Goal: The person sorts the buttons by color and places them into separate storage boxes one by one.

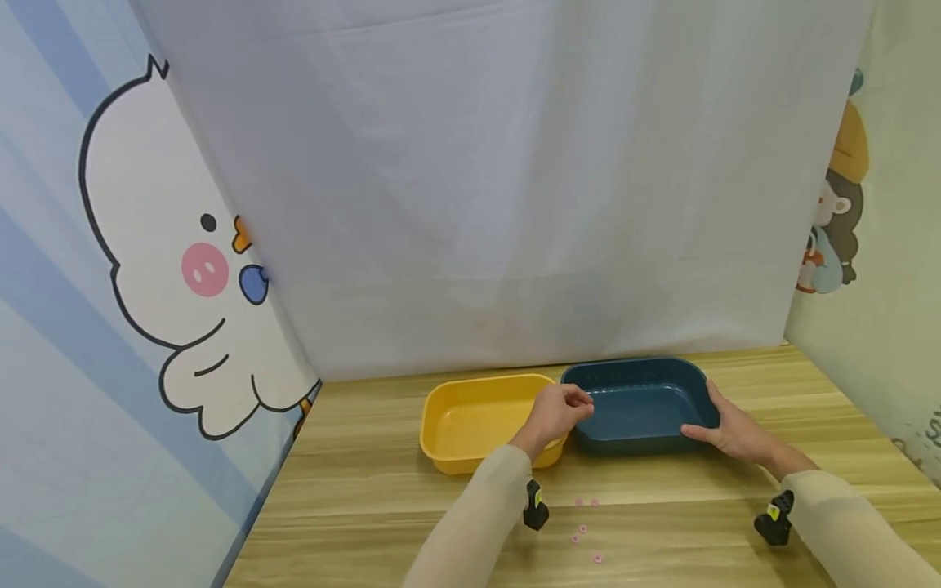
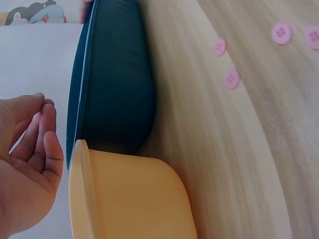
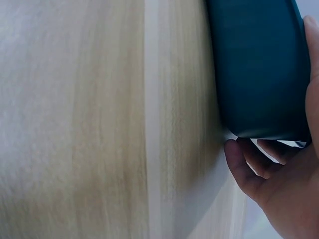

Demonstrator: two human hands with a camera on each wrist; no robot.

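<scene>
My left hand hovers above where the yellow tray and dark blue tray meet. In the left wrist view, that hand's thumb and index fingertips come together and the other fingers curl; no object shows between them, though a tiny one could be hidden. At the right end of the blue tray, my right hand holds the wall, thumb over the front rim and fingers round the outer side. Several small pink buttons lie on the table in front of the trays.
Wood-grain table beneath both trays, which stand side by side near its back edge. Behind hangs a pale curtain. Cartoon-printed walls flank the table. Each wrist wears a small black camera.
</scene>
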